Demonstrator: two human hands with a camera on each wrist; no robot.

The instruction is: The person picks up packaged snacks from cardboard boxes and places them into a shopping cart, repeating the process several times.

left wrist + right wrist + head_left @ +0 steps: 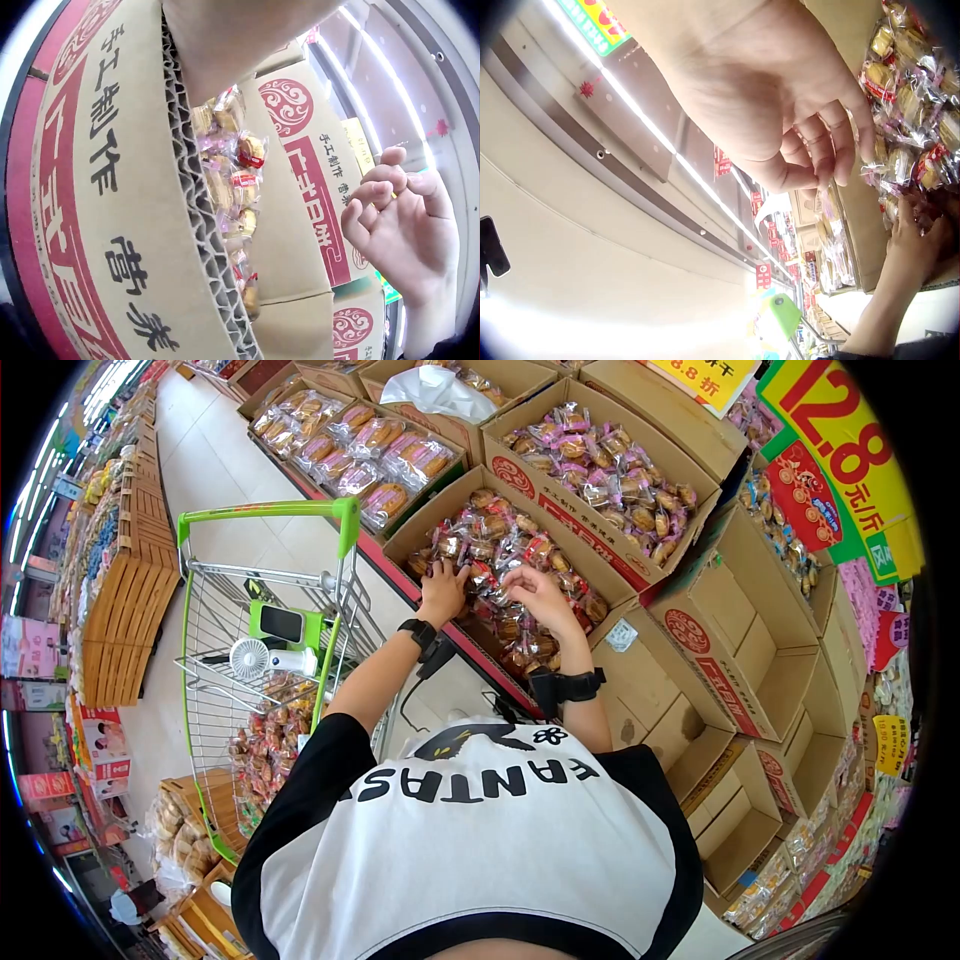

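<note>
Wrapped pastries (490, 540) in clear and red packets fill a cardboard box (425, 525). My left hand (443, 595) reaches over the box's near edge, its fingers spread on the packets; in the right wrist view the same hand (915, 244) touches them, and its fingertips are partly hidden. Above the packets hangs my right hand (540, 600), its fingers loosely bent and the thumb near the fingertips; the left wrist view shows this hand (409, 232) with no packet visible in it. The box wall (150, 187) hides my left fingers in that view.
A shopping cart (265, 510) with a phone (282, 623), a small white fan (250, 658) and bagged goods stands at the left. More pastry boxes (600, 480) lie beyond, with bare-bottomed cartons (735, 610) at the right. Price signs (840, 430) rise at the upper right.
</note>
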